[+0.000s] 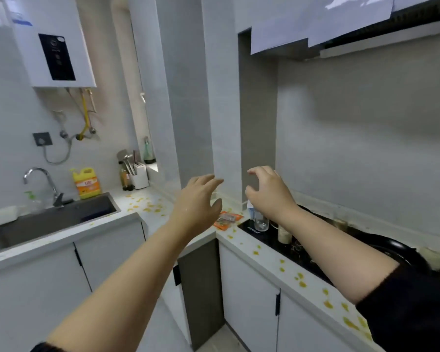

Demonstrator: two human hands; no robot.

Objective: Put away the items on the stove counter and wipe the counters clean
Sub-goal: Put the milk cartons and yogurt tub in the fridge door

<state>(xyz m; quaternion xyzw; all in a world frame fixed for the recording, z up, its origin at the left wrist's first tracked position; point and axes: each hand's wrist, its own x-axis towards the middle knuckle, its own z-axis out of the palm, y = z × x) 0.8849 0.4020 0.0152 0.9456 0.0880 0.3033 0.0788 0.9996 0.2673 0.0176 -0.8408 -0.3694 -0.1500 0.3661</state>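
Two bare arms reach out over a kitchen corner. The left hand (201, 199) is spread wide, with its fingers apart, and holds nothing. The right hand (269, 191) is open too, with its fingers curled like a claw, and it holds nothing.

Just under the right hand stands one clear glass (261, 222) on the near left corner of the black stove top (300, 255). Beside the glass, a bit nearer, stands one small cream jar (284, 236). To the right sits one black pan (394, 250), partly hidden by the right arm. One flat orange packet (226, 219) lies on the white stove counter (269, 262), just left of the stove top and below the left hand.

Many little yellow bits (300, 280) are scattered on the counter, along the near edge by the stove and also in the far corner by the sink. They are too many and too small to count.

On the left is one dark sink (61, 219) with one silver tap (48, 184). Behind it stands one yellow jug (87, 182) of soap. To the right of the jug is one white holder (140, 176) with kitchen tools in it; how many tools cannot be told. One white heater box (54, 41) hangs on the wall above.
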